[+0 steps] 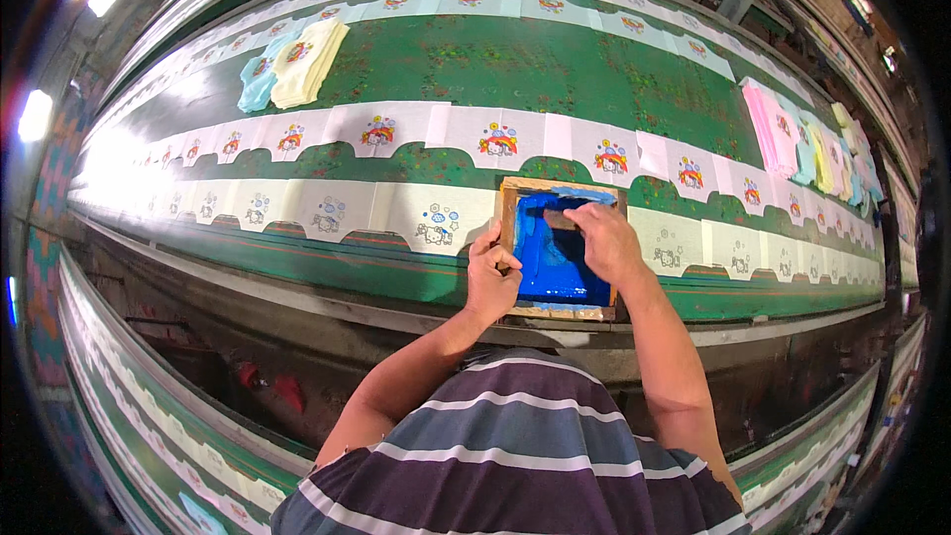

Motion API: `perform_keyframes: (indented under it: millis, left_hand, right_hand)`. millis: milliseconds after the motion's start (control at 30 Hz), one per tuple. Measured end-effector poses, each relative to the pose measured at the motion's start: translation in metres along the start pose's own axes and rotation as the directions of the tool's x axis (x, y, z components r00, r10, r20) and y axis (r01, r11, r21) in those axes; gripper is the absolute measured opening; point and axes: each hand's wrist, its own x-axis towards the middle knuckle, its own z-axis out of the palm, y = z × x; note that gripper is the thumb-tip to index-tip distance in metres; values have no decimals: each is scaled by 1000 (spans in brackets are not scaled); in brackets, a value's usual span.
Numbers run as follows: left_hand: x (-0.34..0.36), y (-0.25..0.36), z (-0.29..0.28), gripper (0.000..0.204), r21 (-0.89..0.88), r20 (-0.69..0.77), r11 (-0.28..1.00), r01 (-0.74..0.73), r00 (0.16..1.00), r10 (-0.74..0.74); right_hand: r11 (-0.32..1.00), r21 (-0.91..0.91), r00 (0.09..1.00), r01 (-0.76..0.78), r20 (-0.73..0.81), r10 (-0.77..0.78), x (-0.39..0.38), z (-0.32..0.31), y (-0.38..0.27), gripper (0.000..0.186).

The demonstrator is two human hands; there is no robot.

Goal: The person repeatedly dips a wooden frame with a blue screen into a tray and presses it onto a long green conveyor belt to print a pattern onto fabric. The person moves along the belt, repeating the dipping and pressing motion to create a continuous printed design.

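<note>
A wooden screen-printing frame (567, 312) lies on the near row of white fabric pieces, at the front of the green table. Bright blue ink (555, 287) is spread over its mesh. My left hand (492, 272) is closed around the frame's left side, thumb toward the inside. Inside the frame, near its far end, my right hand (606, 238) grips a squeegee (565, 221), of which only a brown strip shows past the fingers. Just left of the frame, a white fabric piece (396, 223) carries a cartoon print with blue in it. The piece under the frame is hidden.
The long green table (446, 64) holds more rows of printed white pieces. Stacked pastel fabric pieces (309, 64) lie at the far left, and pink and other coloured stacks (771, 129) at the right. To the right of the frame, a white piece (674, 248) bears a pale outline print.
</note>
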Motion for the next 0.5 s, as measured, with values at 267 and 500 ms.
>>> perform_keyframes:
  millis: [267,500]
  left_hand:
    - [-2,-2,4,25,-47,-14,998,-41,999,41]
    - [-2,-3,6,27,-62,-55,997,-46,998,43]
  right_hand:
    - [1000,3,998,-4,64,4,4,6,-5,43]
    - [999,15,996,48,79,-49,-70,1,-61,47]
